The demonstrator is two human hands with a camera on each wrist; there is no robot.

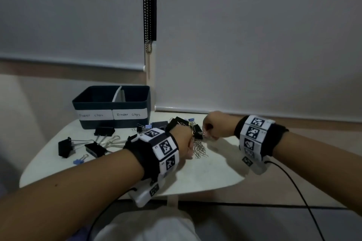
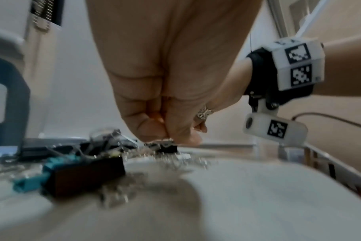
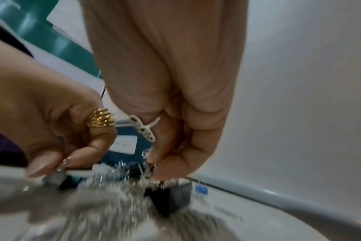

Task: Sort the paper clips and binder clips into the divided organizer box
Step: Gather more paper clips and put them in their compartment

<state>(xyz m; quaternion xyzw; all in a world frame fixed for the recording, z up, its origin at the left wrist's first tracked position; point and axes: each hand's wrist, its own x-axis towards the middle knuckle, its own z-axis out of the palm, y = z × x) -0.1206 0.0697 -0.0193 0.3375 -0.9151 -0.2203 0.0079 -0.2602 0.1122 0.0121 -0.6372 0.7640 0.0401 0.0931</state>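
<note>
- A tangle of silver paper clips (image 1: 199, 149) lay at the centre of the head view, on the white table (image 1: 205, 174), mixed with black binder clips (image 1: 196, 130).
- The left hand (image 1: 183, 142) sat over the tangle, fingers curled down and pinching into it; exactly which clip they held could not be told.
- The right hand (image 1: 214, 126), just right of the pile, had its fingers curled together, pinching wire at a black clip (image 2: 165, 147).
- More binder clips (image 1: 86, 145) lay scattered at lower left, two of them small blue ones (image 1: 79, 160).
- The dark organizer box (image 1: 111, 106) stood at upper left of the table, labelled for paper clips and binder clips, with a white divider (image 1: 119, 94) between the compartments.
</note>
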